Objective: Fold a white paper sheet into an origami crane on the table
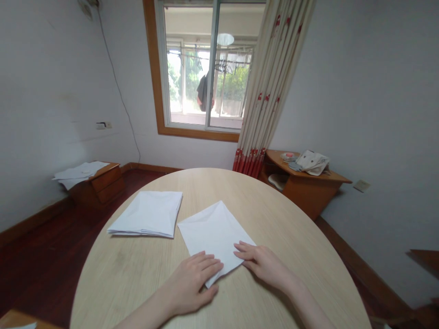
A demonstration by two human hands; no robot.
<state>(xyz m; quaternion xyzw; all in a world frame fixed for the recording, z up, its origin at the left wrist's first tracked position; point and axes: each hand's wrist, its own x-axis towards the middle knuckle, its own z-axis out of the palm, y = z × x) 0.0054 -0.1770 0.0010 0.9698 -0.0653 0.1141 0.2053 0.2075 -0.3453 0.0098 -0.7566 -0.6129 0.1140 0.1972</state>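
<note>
A folded white sheet of paper [216, 228] lies turned cornerwise on the round table, with one corner pointing away from me. My left hand [195, 278] rests flat on its near left edge, fingers stretched over the paper and thumb apart on the tabletop side. At the right corner, my right hand [260, 262] lays its extended fingertips on the paper, thumb a little apart from them. Left of this sheet sits a stack of folded white paper [147, 212], untouched by either hand. Its layered edges show along the near side.
The round wooden table [281, 219] curves away in front of me. A low drawer cabinet [106, 180] with papers on top stands at the left wall. By the patterned curtain [264, 91], a corner desk [305, 187] holds a white cloth bag [312, 162]. A window [206, 68] is ahead.
</note>
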